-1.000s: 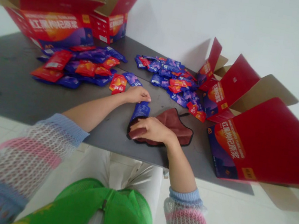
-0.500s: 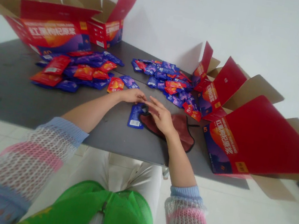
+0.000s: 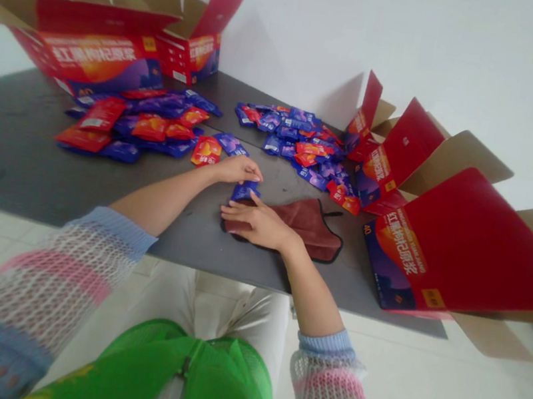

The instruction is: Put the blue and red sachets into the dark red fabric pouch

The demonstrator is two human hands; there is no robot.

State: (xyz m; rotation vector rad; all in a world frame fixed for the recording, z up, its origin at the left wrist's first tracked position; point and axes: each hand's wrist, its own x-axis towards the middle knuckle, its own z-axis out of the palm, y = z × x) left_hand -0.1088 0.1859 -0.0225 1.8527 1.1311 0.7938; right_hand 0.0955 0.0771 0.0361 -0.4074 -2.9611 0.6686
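Near the front edge of the grey worktop (image 3: 12, 146), the left hand (image 3: 239, 169) pinches the far end of a blue packet (image 3: 244, 191) with curled fingers. The right hand (image 3: 257, 221) lies flat and open on a brown cloth (image 3: 310, 223), pressing it over the packet's near end. Heaps of blue and red packets (image 3: 147, 123) lie further back, with open red cartons (image 3: 445, 248) at the left and right edges.
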